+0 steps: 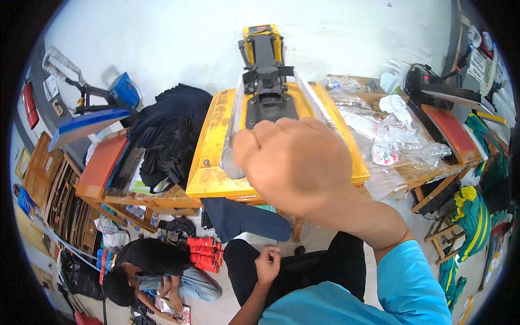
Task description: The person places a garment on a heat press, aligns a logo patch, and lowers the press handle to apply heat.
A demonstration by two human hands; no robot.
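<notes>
The yellow-and-black metal heat press (pixel 268 108) stands on a brown wooden table (pixel 162 203) against the white wall (pixel 179 38), straight in front of the seated person. The step in hand looks like working its pale grey U-shaped tubular handle (pixel 231 161): the person's right hand (pixel 297 157) is closed in a fist around the near end of the handle, knuckles away from the body. The left hand (pixel 268 264) rests low over the lap, fingers loosely curled; I cannot tell whether anything lies in it. A dark navy flat cloth piece (pixel 244 219) juts out below the press's front edge, toward the knees. How much of it, if any, lies between the plates is hidden, and so is any gap between them.

As a judgement, the next move calls for a steady grip at the middle of the handle, force kept even across its 2 side bars, and the left hand well apart from the plate.

The press's long axis runs from the yellow housing at the wall toward the person, up and down in the view, with a slight lean. Its broad plate is at the near end. The 2 handle bars follow that same line, and their gripped end points at the person.
</notes>
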